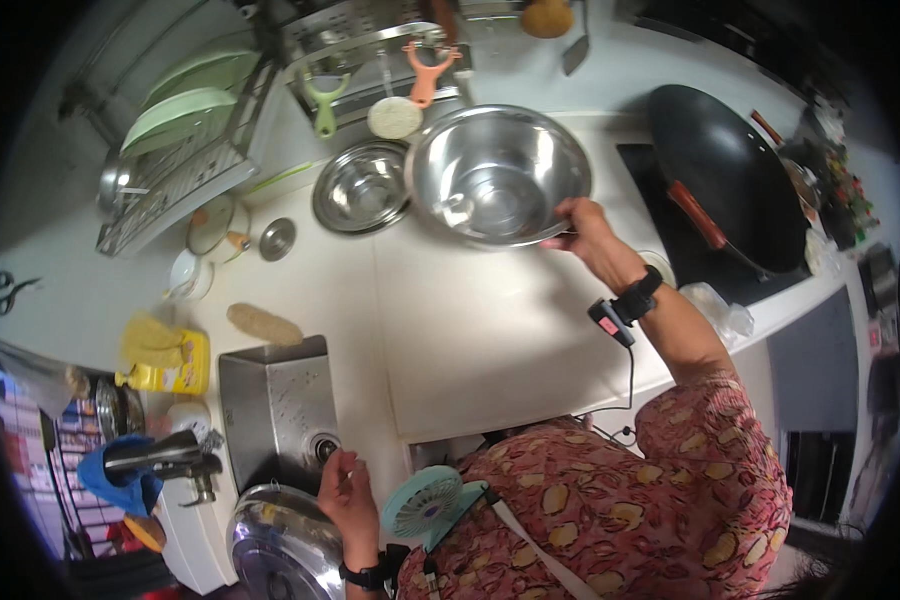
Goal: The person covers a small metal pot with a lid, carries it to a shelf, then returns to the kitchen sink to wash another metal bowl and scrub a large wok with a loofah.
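My right hand (589, 232) grips the near right rim of a large stainless steel mixing bowl (499, 176). The bowl is tilted toward me, and nothing shows inside it. Left of it, partly behind its rim, is a smaller steel bowl (366, 187). My left hand (347, 487) hangs loosely curled with nothing visible in it, at the near right edge of the steel sink (289, 405). Below that hand is a big shiny steel vessel or lid (289, 547), cut off by the left forearm.
A black wok (727, 180) with a wooden handle stands on the cooktop at right. A black faucet (157, 457) draped with a blue cloth (112, 480), a yellow bottle (187, 364) and a loofah (264, 324) surround the sink. A dish rack (187, 187) hangs at upper left.
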A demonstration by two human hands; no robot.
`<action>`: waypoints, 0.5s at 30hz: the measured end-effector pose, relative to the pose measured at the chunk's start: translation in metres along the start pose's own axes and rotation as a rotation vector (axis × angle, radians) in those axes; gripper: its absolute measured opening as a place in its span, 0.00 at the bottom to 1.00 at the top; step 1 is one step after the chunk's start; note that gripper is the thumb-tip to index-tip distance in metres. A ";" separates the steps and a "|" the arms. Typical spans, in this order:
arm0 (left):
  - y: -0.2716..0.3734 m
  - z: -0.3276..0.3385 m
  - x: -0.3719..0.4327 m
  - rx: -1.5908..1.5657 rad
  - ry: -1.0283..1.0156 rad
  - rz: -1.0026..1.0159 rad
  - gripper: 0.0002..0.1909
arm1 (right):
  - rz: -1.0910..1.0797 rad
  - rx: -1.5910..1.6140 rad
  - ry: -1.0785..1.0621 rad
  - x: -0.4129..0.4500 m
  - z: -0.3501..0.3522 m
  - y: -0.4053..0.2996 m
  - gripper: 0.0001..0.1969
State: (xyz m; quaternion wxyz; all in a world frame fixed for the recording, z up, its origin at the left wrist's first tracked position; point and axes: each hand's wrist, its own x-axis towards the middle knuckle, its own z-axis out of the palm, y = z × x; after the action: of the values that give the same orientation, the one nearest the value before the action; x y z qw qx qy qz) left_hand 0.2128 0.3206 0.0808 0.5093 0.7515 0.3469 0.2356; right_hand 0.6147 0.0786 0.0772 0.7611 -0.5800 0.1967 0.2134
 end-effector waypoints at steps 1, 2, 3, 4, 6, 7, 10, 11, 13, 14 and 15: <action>0.012 0.007 0.004 -0.016 -0.041 -0.032 0.15 | 0.007 0.048 -0.028 0.009 -0.008 0.000 0.06; 0.018 0.011 0.010 -0.036 -0.047 -0.023 0.14 | -0.047 0.095 0.017 0.018 -0.011 0.002 0.09; 0.025 0.018 0.016 -0.056 -0.055 -0.017 0.14 | -0.048 0.108 0.061 0.018 -0.013 0.000 0.09; 0.032 0.023 0.024 -0.054 -0.033 -0.025 0.14 | -0.031 0.126 0.059 0.018 -0.014 -0.001 0.09; 0.046 0.036 0.044 -0.014 -0.104 0.168 0.13 | 0.009 0.140 0.067 0.027 -0.021 -0.003 0.11; 0.050 0.040 0.055 -0.012 -0.099 0.162 0.13 | 0.014 0.136 0.063 0.027 -0.017 -0.003 0.11; 0.055 0.059 0.085 -0.035 -0.233 0.191 0.12 | -0.048 0.147 0.110 0.032 -0.008 -0.004 0.13; 0.056 0.067 0.091 -0.125 -0.240 0.096 0.11 | -0.049 0.164 0.109 0.040 -0.008 -0.005 0.12; 0.055 0.081 0.098 -0.212 -0.269 -0.003 0.11 | -0.075 0.150 0.124 0.047 -0.005 -0.008 0.12; 0.053 0.086 0.100 -0.196 -0.269 -0.037 0.11 | -0.064 0.149 0.146 0.055 -0.005 -0.008 0.11; 0.050 0.092 0.101 -0.178 -0.271 -0.071 0.11 | -0.063 0.164 0.143 0.067 -0.008 -0.004 0.11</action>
State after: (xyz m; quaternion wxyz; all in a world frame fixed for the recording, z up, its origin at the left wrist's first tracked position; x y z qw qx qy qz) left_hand 0.3574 0.3303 0.0932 0.6241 0.7155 0.2789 0.1439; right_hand 0.6726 0.0767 0.0418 0.7963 -0.5355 0.2490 0.1308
